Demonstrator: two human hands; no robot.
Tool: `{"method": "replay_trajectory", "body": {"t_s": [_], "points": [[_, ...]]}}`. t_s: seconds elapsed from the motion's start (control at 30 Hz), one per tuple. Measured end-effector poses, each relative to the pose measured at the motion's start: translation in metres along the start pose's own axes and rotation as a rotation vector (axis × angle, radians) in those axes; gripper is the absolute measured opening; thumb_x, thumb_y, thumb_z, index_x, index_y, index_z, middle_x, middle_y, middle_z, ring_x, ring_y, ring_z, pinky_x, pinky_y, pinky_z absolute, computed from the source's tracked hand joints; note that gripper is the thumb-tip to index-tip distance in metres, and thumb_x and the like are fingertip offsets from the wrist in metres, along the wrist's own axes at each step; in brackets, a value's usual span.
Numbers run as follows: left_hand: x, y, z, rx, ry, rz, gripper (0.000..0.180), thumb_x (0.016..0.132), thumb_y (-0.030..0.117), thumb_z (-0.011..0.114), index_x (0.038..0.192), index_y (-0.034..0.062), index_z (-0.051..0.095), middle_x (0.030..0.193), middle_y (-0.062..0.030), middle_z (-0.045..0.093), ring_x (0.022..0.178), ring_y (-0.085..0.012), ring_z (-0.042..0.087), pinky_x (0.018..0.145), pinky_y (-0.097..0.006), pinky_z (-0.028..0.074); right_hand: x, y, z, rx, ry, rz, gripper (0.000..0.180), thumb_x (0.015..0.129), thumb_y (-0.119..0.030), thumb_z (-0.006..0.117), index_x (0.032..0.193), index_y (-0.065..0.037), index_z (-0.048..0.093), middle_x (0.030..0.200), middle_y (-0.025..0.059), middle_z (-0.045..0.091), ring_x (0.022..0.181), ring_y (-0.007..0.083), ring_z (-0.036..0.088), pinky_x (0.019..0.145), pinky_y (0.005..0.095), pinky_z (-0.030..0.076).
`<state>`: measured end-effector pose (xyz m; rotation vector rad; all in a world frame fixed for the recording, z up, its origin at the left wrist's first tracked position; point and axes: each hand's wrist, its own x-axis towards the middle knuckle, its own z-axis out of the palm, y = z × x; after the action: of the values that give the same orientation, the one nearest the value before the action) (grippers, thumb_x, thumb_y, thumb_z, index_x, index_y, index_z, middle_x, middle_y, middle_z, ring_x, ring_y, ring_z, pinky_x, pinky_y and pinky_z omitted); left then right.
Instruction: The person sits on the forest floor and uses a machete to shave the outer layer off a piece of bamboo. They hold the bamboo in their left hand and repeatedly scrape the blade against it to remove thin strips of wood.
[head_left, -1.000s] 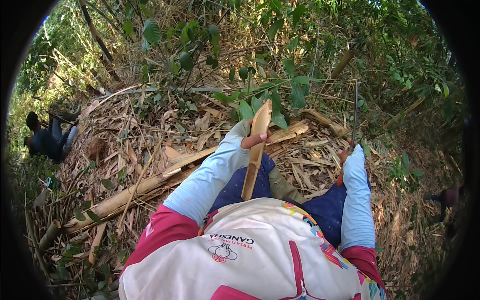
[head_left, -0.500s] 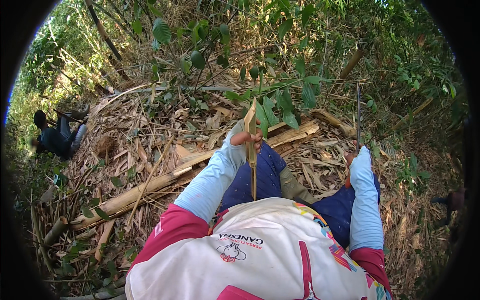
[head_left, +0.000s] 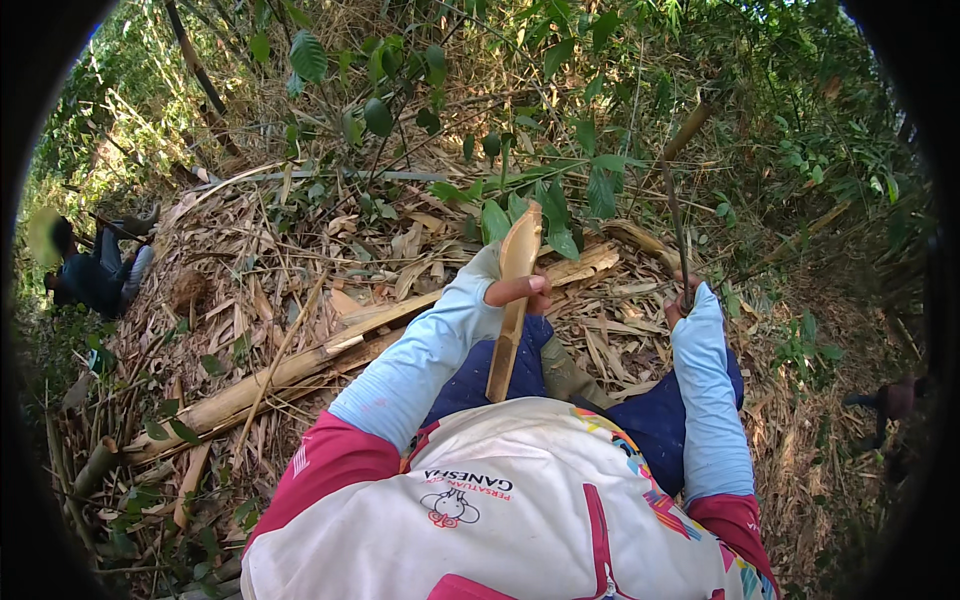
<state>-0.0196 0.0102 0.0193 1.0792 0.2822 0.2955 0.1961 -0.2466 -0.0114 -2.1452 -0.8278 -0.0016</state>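
My left hand [head_left: 517,291] grips a split strip of bamboo [head_left: 520,245], its thumb lying across the pale strip. The strip stands tilted in front of my belly, its pointed top leaning right and its lower end near my lap. At the right, my right hand [head_left: 684,302] is wrapped round the handle of a machete [head_left: 674,212]. The thin dark blade points away from me, apart from the bamboo. The handle is mostly hidden by my fingers.
A long split bamboo log [head_left: 270,388] lies across the litter of dry husks [head_left: 400,245]. Leafy green stems [head_left: 555,215] hang just beyond my left hand. A person [head_left: 92,268] sits at the far left. A leaning stump [head_left: 688,132] stands beyond the blade.
The bamboo strip has turned, so its broad inner face shows, and its top now leans right. The machete and my right hand have shifted left, with the blade tilting leftward.
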Motion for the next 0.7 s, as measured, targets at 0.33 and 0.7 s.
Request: {"method": "replay_trajectory", "body": {"t_s": [0.33,0.7], "points": [[0.006,-0.013,0.02,0.258,-0.225,0.007,0.038,0.082,0.026,0.068,0.105,0.0006,0.053,0.071,-0.0051,0.057,0.058,-0.0137,0.056,0.054,-0.027,0.046,-0.003,-0.113,0.001,-0.171,-0.184,-0.345,0.036,0.065,-0.003,0.074,0.1,-0.006,0.066,0.077,0.0134,0.065,0.067,0.0264,0.064,0.061,0.0316,0.049],[0.001,-0.023,0.046,0.505,-0.243,-0.049,0.042,0.085,0.028,0.065,0.119,0.0054,0.055,0.075,-0.0077,0.061,0.057,-0.0124,0.057,0.054,-0.028,0.047,0.031,-0.156,0.005,-0.829,-0.596,-0.263,0.033,0.069,-0.022,0.064,0.103,-0.019,0.065,0.095,0.0081,0.069,0.097,0.0296,0.064,0.086,0.0496,0.042]]}}
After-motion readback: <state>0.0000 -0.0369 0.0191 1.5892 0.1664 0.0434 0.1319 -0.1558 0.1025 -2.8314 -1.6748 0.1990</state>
